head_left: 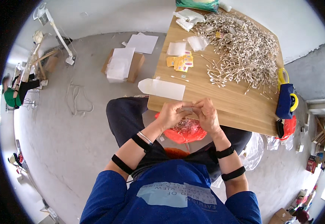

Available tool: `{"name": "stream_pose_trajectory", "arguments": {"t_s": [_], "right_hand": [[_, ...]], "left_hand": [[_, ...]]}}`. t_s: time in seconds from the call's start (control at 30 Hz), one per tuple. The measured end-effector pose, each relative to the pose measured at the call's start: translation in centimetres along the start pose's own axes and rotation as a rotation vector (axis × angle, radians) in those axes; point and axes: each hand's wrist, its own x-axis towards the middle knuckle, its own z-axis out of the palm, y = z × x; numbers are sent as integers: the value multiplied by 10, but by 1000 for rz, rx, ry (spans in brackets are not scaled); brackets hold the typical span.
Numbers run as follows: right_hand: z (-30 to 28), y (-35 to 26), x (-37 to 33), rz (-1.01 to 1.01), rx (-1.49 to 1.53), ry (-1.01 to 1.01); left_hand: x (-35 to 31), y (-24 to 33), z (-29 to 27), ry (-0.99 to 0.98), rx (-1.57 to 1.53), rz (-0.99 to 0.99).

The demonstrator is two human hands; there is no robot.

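Whitish and thin, as far as visible: a small piece (pixel 186 109) at the near edge of the worktop (pixel 237 112), pinched between the fingers of left hand (pixel 170 115) and right hand (pixel 208 117); cannot tell its kind. Could slip if gripped too lightly, then drop into the red bag (pixel 183 137) below that edge. Could knock the white sheet (pixel 164 89), poking past the left edge, to the floor by swinging the left hand. Might mix the lone swab (pixel 180 78) into the heap (pixel 244 48) toward the far right corner by sweeping carelessly.
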Motion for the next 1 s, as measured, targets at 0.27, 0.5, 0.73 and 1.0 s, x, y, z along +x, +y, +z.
{"name": "stream_pose_trajectory", "arguments": {"t_s": [0.27, 0.5, 0.73, 1.0], "right_hand": [[-8, -13, 8, -70, -56, -10], [-11, -4, 2, -93, -101, -2], [-13, -5, 6, -169, -127, -7], [-11, -2, 4, -36, -26, -17]], "left_hand": [[5, 5, 1, 54, 94, 96], [0, -2, 3, 168, 203, 253], [-2, 4, 0, 84, 181, 184], [6, -3, -4, 21, 17, 81]]}}
